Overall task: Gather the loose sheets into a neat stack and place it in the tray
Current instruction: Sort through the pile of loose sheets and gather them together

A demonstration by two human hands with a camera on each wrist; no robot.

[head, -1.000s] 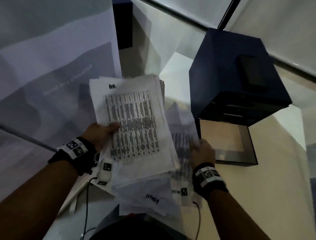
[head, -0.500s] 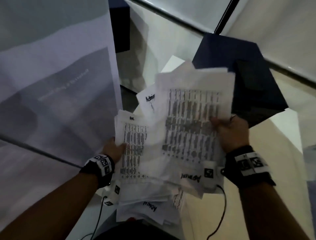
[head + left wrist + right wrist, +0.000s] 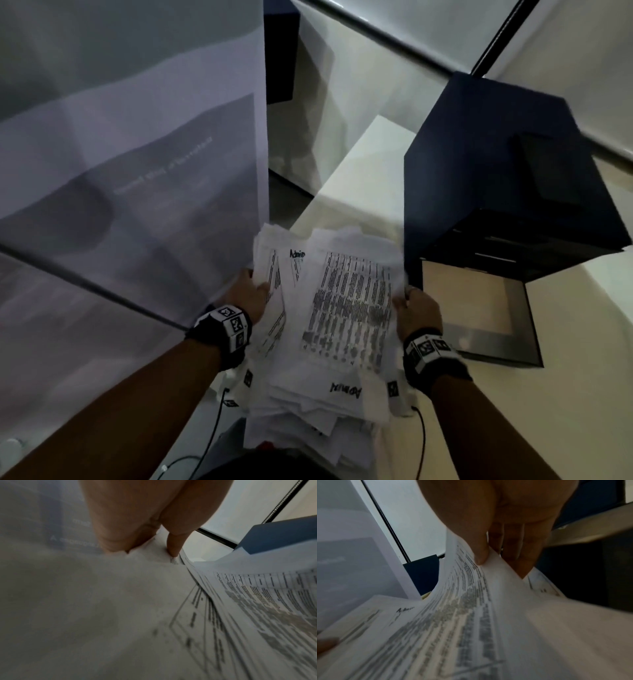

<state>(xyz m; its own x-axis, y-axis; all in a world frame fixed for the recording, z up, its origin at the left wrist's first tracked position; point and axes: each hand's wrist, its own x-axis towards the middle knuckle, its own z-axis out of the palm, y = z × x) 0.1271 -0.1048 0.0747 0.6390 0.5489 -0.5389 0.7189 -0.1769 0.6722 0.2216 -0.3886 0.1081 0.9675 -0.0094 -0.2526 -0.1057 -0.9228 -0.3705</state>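
Both hands gripping one untidy pile of printed sheets from opposite sides, lower and nearer the body than half a second ago, when the right-hand bundle was raised in front of the dark blue drawer cabinet and hiding its lower front; now sitting left of the cabinet again, with its lowest tray back in sight. Left hand holding the left edge, thumb lying on the top page, other fingers hidden under the paper. Right hand pinching the right edge, thumb on top and fingers curled beneath. Sheets fanned and skewed, corners jutting out at the near end, a table-printed page uppermost, handwritten "Admin" showing on two pages. Tray pulled out just right of the pile, showing only its pale tan floor, no paper inside. Upper drawers pushed in, contents not visible. Large pale poster standing to the left
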